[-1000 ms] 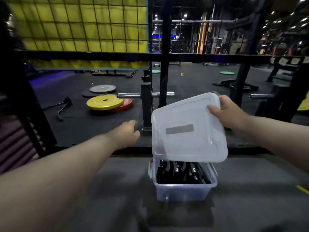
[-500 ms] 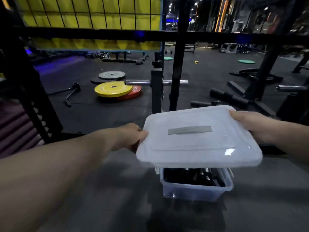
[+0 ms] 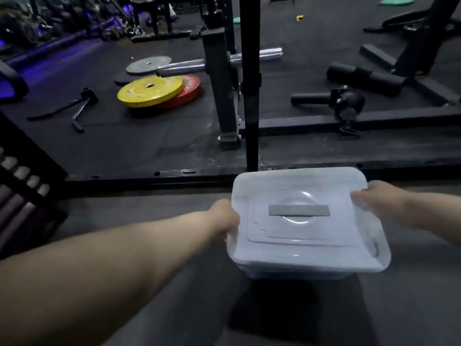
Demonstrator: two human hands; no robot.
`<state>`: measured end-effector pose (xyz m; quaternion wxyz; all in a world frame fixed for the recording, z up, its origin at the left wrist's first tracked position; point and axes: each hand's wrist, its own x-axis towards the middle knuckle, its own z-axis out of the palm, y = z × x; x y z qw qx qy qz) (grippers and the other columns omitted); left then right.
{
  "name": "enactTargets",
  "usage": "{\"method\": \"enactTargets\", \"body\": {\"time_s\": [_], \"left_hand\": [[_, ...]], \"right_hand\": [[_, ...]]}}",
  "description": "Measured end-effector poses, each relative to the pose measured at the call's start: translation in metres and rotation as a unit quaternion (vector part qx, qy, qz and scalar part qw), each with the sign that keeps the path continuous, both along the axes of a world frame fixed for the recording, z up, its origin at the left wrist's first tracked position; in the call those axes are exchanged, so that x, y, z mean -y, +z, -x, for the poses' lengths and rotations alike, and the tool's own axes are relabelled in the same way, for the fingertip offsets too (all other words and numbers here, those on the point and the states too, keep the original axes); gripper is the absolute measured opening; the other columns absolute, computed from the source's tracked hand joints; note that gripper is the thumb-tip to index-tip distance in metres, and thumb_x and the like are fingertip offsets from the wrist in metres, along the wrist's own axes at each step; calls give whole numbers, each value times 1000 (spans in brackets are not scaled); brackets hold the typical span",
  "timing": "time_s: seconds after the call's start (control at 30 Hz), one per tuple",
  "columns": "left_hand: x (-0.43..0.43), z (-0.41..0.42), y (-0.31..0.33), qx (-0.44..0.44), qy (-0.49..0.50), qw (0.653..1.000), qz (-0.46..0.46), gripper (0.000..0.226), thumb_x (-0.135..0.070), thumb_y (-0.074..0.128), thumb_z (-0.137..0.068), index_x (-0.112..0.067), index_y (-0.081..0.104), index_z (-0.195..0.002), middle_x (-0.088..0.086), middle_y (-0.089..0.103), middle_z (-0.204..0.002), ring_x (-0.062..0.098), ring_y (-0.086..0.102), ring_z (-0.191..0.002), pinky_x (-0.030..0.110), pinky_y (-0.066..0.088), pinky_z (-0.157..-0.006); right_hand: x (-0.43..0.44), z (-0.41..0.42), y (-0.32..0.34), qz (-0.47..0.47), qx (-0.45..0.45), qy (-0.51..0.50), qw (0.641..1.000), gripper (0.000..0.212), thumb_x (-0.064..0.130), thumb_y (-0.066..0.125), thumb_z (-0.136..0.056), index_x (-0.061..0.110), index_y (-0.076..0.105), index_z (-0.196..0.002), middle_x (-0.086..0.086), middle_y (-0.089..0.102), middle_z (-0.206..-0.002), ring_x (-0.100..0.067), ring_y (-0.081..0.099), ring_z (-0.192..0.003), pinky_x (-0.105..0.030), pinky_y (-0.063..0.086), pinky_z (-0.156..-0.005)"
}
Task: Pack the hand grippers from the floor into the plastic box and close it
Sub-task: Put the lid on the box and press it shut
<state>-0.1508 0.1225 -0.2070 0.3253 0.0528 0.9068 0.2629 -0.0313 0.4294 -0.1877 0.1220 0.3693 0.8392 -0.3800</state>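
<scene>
At the far left, the weight plates, a yellow plate (image 3: 149,92) among them, lie on the black mat and are not part of the job. On the grey floor (image 3: 174,283) around the box no hand gripper shows, so the packing step seems to be finished. This is only a judgement, because the white lid hides the inside of the box and the hand grippers themselves cannot be seen.

The left hand (image 3: 224,217) is at the left edge of the lid (image 3: 299,228) and appears to grip it. Its fingertips are hidden behind the edge and the picture is blurred there. The lid lies nearly flat over the plastic box (image 3: 287,273), which stands on the floor just in front of the person. Only a thin strip of the box wall shows under the near rim of the lid. Whether the lid already sits down on the rim all around cannot be told, and no latch is visible.

The right hand (image 3: 374,199) holds the right edge of the lid, with its fingers (image 3: 359,196) curled over the top.

What is probably left is small: to press the lid down until it sits fully, then to let go.
</scene>
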Motion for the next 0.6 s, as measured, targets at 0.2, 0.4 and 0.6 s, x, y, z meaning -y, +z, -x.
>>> {"method": "enactTargets", "body": {"time_s": [0.2, 0.4, 0.6], "left_hand": [[-10, -11, -34, -9, 26, 1000, 13, 24, -8, 51, -89, -3, 59, -111, 13, 65, -116, 30, 63, -106, 38, 53, -93], [-7, -14, -36, -9, 62, 997, -34, 25, -15, 52, -90, -10, 62, -112, 8, 67, -110, 28, 65, -101, 41, 54, -92], [-2, -11, -45, 8, 106, 992, -73, 29, -20, 64, -91, -19, 60, -120, -2, 68, -104, 21, 67, -94, 37, 54, -90]], "right_hand": [[-8, 15, -47, -62, -24, -39, 997, 23, 11, 50, -83, 9, 49, -60, -3, 48, -49, -19, 38, -46, -25, 32, -53], [-13, 18, -69, -124, -15, 7, 992, 15, 18, 48, -88, 6, 56, -85, -20, 65, -91, -37, 64, -80, -39, 53, -70], [-12, 25, -79, -179, 6, 12, 984, 29, 23, 46, -93, 5, 52, -115, -24, 54, -122, -41, 54, -106, -42, 47, -87]]}}
